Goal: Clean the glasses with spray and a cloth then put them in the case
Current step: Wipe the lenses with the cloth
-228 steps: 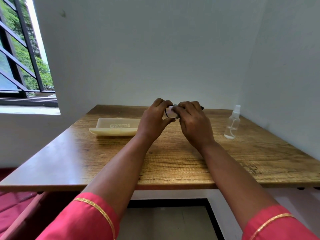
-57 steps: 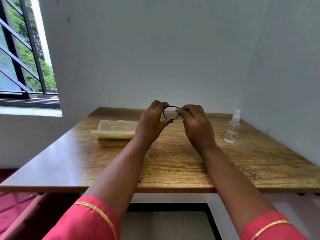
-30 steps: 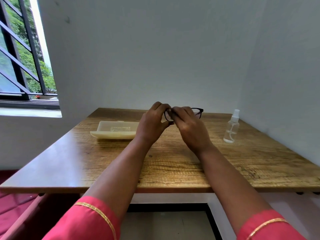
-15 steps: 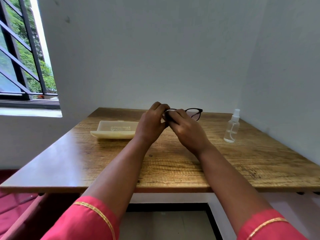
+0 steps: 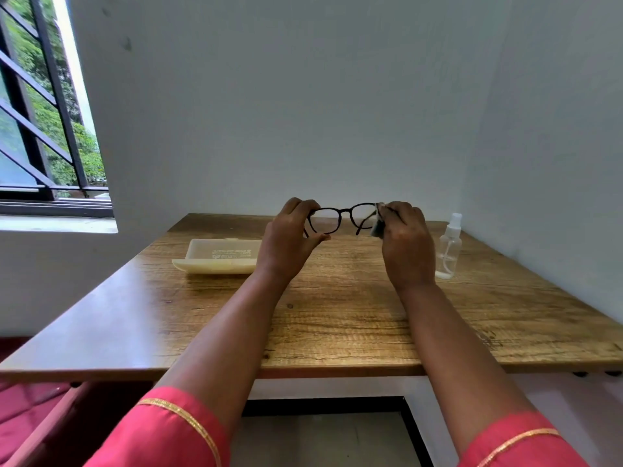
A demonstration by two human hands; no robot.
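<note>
Up above the table [image 5: 337, 318], both hands hold the glasses [image 5: 340, 219] level in the air, lenses facing away from the camera. Their frame is thin, dark and glossy, with 2 rounded-square rims joined by a narrow bridge; the temple arms angle down toward the person. The left hand [image 5: 290, 241] pinches the left rim, fingers curled over the top edge and the thumb pressing from below. The right hand [image 5: 406, 244] is curled around the right end of the frame, pinching it through a small pale grey cloth [image 5: 377, 220], soft and crumpled, whose folds show between the fingers and the right lens. How much of that lens the cloth covers cannot be told.

Below them, the tabletop is wood-grained laminate with dark streaks, a smooth sheen on its left part and a straight near edge. A broad bare stretch of it lies under the forearms, between the near edge and the hands.

Left of the left hand lies the case [image 5: 219, 257], a cream, matte, rounded-rectangular shell with faint printed lettering; it lies flat on the table, well apart from the glasses. Whether it is open or shut cannot be told. Right of the right hand stands the spray bottle [image 5: 448, 254], clear plastic with a white nozzle, upright, near the side wall [image 5: 556, 163].

Plain pale walls close the table's far and right sides. A barred window [image 5: 43, 129] sits at the left, with green foliage beyond it. Pink sleeves [image 5: 168, 433] with gold trim fill the lower corners.
</note>
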